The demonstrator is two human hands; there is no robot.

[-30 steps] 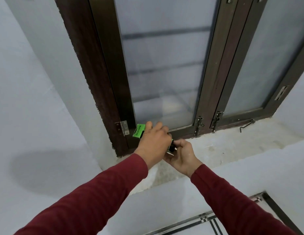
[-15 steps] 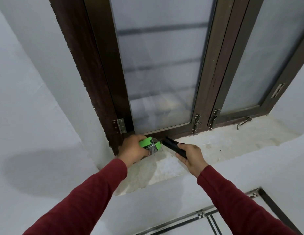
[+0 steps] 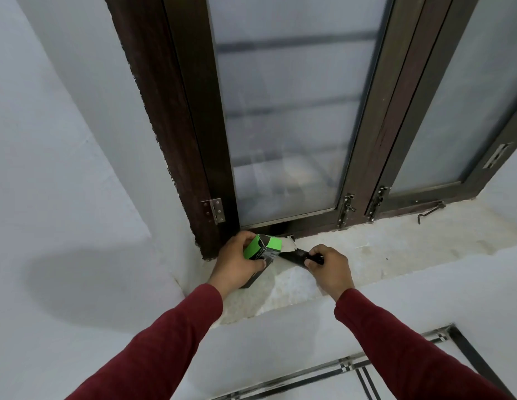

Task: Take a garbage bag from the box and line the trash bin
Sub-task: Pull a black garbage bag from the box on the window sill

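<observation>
Keep your left hand (image 3: 237,262) clamped round the box (image 3: 258,249) on the sill (image 3: 367,255) while your right hand (image 3: 331,268), pinching the black bag (image 3: 294,256), draws it straight out past the flap.

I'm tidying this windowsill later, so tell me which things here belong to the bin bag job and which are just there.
Part of the job:
box, held by the left hand
black bag, pinched by the right hand

Just there:
window latch
hinge
hook
windowsill
</observation>
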